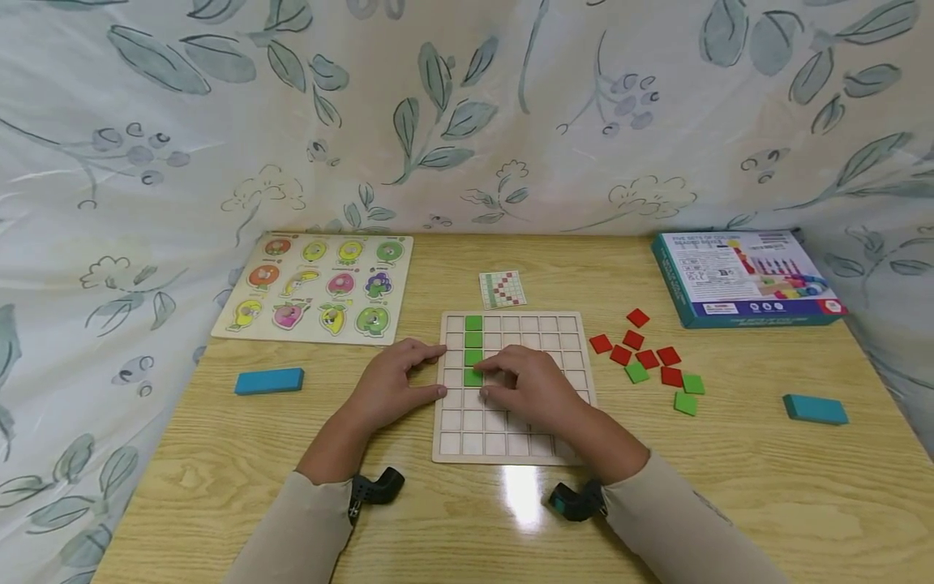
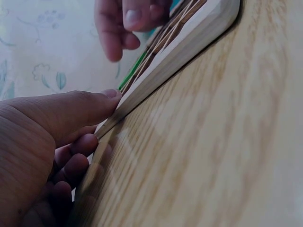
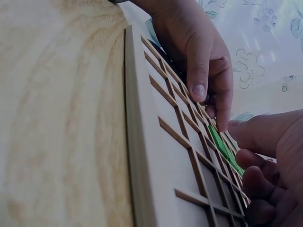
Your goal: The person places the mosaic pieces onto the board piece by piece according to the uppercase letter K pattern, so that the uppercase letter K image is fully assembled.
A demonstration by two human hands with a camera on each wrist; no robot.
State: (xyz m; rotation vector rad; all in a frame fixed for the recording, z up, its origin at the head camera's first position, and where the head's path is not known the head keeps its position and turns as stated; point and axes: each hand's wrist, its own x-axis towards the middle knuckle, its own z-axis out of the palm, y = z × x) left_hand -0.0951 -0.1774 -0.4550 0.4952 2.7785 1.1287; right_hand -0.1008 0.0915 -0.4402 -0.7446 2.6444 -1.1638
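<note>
A wooden grid board (image 1: 496,446) lies in the middle of the table. Four green tiles (image 1: 473,323) fill cells in its second column from the left, one below another. My left hand (image 1: 394,385) touches the board's left edge with thumb and fingertips, fingers extended. Over the lowest green tile (image 1: 473,378) is my right hand (image 1: 533,389), fingers slightly bent, a fingertip at the tile's right side. In the right wrist view green tiles (image 3: 222,149) lie flat in the board beside the fingertips. Nothing shows held between the right fingers.
Loose red tiles (image 1: 646,358) and several green tiles (image 1: 685,403) lie right of the board. A small pattern card (image 1: 503,289) lies behind it. Around them are a fruit puzzle board (image 1: 314,288), a box (image 1: 751,280) and blue blocks (image 1: 269,381) at left and right.
</note>
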